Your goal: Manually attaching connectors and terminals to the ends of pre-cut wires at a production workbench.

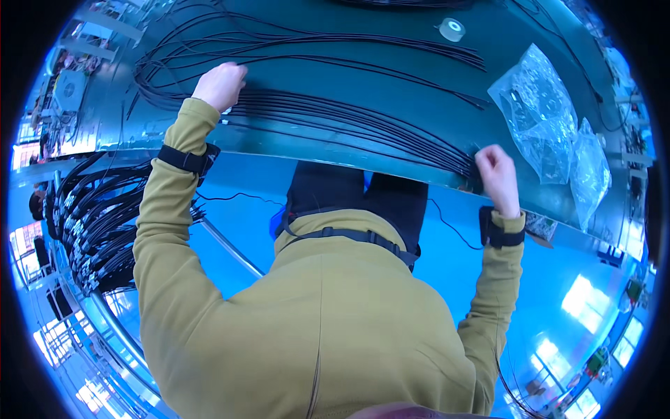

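Note:
Long black cables (pixel 335 106) lie side by side in a bundle along the near edge of the green table (pixel 391 80). Over the bundle's left part, my left hand (pixel 221 85) is closed with its fingers curled round some of the cables; a small whitish piece shows just below the wrist side. At the bundle's right end, my right hand (pixel 497 174) is closed in a loose pinch beside the cable tips. What sits between its fingertips, if anything, is too small to make out. Farther back, more black cables (pixel 377 36) curve round in a loop at the left.
A roll of clear tape (pixel 451 29) lies at the back. Crumpled clear plastic bags (pixel 537 112) rest on the right side of the table. Left of me, many black cables (pixel 98 223) hang in a thick bunch by a metal rail (pixel 230 246). The floor (pixel 230 181) is blue.

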Demonstrator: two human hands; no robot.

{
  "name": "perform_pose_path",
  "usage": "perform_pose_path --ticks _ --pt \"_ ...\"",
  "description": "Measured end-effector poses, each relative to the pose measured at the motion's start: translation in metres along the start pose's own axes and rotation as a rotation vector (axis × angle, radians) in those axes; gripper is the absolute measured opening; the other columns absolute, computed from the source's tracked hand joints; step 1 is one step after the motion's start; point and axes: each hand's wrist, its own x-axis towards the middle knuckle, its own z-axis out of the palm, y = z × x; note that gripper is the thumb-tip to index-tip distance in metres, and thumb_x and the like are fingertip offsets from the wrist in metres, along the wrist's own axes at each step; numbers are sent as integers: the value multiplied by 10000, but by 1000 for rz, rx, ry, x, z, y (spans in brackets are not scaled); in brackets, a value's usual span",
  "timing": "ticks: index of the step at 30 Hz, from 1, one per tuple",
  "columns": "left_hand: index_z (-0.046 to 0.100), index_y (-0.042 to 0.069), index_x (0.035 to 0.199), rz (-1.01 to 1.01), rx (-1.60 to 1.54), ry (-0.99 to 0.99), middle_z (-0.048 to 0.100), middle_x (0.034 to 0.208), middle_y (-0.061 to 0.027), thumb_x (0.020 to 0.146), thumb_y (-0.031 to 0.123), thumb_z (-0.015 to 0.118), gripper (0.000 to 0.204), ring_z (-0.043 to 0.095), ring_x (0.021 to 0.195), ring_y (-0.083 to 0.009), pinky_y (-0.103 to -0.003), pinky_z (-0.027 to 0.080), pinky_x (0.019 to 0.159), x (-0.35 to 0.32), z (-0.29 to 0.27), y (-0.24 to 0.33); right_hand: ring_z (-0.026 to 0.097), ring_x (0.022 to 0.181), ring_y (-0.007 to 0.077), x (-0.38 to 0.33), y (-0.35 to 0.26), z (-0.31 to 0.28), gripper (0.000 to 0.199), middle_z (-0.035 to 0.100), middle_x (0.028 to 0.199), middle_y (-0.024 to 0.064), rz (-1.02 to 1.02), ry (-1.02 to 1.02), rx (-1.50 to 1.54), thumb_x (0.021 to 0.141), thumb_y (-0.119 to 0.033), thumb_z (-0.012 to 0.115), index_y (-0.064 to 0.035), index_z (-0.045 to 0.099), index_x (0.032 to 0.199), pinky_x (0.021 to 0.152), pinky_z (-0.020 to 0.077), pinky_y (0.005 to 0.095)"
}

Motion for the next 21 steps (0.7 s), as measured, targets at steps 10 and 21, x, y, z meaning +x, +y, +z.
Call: perform_pose_path --ticks 10,21 --pt "617 59 1113 469 -360 168 603 1023 -132 880 163 576 258 589 981 -331 -414 502 826 120 0 209 523 1108 436 19 -3 -3 356 523 1063 289 412 133 1661 745 209 448 124 456 1090 1043 408 557" --pt "548 41 958 621 -304 332 546 894 -126 846 90 560 123 574 866 -334 -436 494 707 126 6 255 553 1088 414 13 -1 -3 291 504 1102 265 387 301 1502 840 123 491 126 419 1121 984 479 495"
